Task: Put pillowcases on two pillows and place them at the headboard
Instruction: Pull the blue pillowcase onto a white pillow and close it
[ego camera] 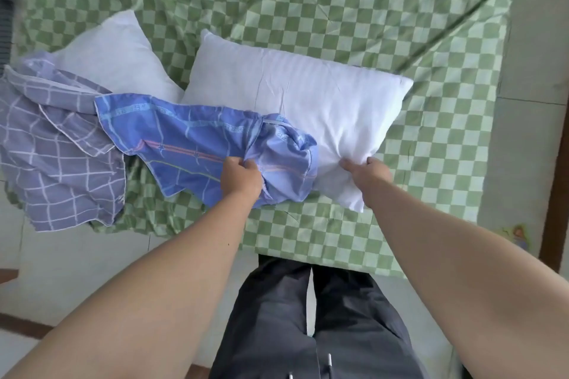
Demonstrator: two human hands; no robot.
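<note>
A bare white pillow (308,108) lies slantwise across a bed covered in a green-and-white checked sheet (354,3), its near corner pinched in the grip of the person's right hand (366,171), fingers curled into the bunched fabric. The left hand (240,177) clutches a gathered fold of a blue pillowcase (197,144) patterned with lines and small stars; the grip is closed tight on the cloth, and the case's bunched end touches the near left side of the pillow. The rest of the blue case trails to the left over the sheet.

A second bare white pillow (114,52) rests farther left, just beside the first, its near end covered by a crumpled lilac pillowcase (52,144) with a white grid pattern. That case sits at the left near edge of the bed and partly overhangs it, with the flat end of the blue case overlapping it.

Both forearms reach out from the near edge of the frame. Below them, the person's dark grey trousers (308,323) show against a pale floor (77,271) at the near side of the bed. A pale wall (529,40) rises along the right side of the bed.
</note>
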